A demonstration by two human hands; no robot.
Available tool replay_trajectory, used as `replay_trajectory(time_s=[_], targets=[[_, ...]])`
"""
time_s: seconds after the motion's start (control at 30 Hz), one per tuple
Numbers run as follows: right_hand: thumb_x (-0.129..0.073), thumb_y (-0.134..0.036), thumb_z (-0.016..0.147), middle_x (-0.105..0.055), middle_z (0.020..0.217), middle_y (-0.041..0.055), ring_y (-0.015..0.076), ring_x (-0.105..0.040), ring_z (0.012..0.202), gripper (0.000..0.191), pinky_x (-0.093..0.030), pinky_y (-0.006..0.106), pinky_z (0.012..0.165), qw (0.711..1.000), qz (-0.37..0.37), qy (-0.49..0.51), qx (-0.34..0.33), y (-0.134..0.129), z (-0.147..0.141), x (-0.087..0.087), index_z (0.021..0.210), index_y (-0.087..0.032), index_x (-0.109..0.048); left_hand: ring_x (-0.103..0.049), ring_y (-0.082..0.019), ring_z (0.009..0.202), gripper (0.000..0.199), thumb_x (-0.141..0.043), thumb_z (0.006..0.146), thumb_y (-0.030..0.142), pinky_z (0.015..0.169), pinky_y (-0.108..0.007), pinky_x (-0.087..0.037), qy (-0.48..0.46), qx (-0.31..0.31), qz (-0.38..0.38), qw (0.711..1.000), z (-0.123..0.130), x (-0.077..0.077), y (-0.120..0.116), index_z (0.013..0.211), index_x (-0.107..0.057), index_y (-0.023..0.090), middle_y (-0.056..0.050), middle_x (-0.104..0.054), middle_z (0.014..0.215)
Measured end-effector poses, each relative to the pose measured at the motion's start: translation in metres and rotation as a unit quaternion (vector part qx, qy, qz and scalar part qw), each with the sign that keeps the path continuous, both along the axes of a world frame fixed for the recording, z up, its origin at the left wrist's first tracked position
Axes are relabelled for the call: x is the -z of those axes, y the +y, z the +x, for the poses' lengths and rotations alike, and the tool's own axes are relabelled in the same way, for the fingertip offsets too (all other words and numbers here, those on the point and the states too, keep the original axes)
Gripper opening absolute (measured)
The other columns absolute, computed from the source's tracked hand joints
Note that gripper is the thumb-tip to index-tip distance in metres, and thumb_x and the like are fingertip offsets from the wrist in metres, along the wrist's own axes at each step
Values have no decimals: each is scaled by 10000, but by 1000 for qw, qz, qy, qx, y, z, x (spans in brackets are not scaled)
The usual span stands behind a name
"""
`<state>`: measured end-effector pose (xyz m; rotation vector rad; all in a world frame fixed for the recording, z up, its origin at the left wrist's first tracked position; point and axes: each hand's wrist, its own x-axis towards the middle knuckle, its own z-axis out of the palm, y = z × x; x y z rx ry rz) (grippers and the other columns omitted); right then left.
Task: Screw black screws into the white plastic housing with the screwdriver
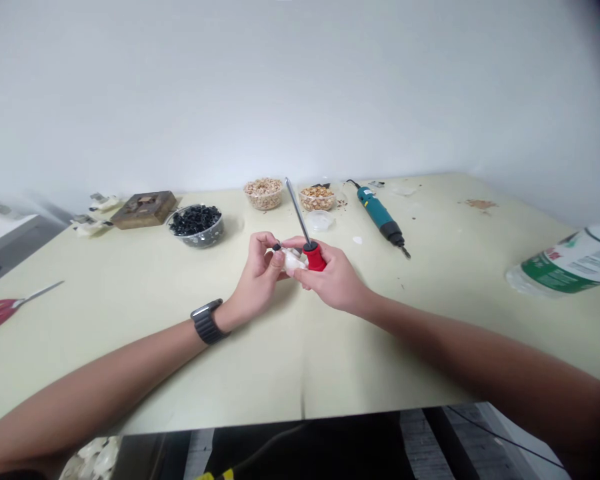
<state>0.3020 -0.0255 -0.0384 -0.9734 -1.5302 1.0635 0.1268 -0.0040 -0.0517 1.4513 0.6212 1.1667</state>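
Observation:
Near the middle of the view, my left hand (261, 277) pinches a small black piece (277, 247) between thumb and fingers, at the left end of a white plastic part (294, 261). My right hand (333, 277) is closed around the red handle of a screwdriver (315, 257), whose metal shaft points up and away from the table. The same hand's thumb and fingertips also touch the white part's right side. Both hands are close together above the table.
Behind the hands stand a bowl of black pieces (196, 225) and two tubs of small metal parts (263, 193) (317, 198). A teal power tool (380, 217) lies right of them. Red scissors (10, 310), a wooden block (144, 210) and a tilted plastic container (570, 261) flank the table (260, 380).

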Motion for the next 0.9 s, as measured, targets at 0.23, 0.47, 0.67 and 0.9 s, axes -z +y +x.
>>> replay_trajectory(time_s=[0.23,0.47,0.67,0.9], targets=[[-740,-249,851,-734,1253,73,188,-701,1006,449,-590,337,904,1000,18,-23,-11,-1,4,1,1295,-186,-715,-594,-143,1079,342,-614,1025,539,870,-317,-675,-8,-9,-46,999,-7,5,-4,1137,-416,285,-16,-504,1246],[-727,-219,885,-715,1300,60,184,-687,1092,390,-550,336,998,998,39,-23,-32,-3,6,-2,1274,-183,-711,-568,-154,1097,315,-620,1020,521,846,-311,-677,-34,-22,-73,996,-5,5,-3,1116,-453,272,-19,-482,1252],[-721,-207,894,-715,1307,63,193,-687,1136,387,-540,331,1016,998,47,-26,-40,-4,7,-4,1281,-181,-716,-561,-154,1125,317,-599,1031,535,848,-283,-660,-21,-27,-57,998,-7,5,-4,1120,-464,263,-30,-474,1285],[-736,-226,874,-711,1321,58,204,-682,1140,395,-568,344,978,998,37,-26,-34,-5,8,-7,1269,-202,-721,-602,-151,1087,382,-649,1004,546,820,-283,-661,6,-28,27,999,-6,8,-5,1157,-414,288,-39,-452,1284]])
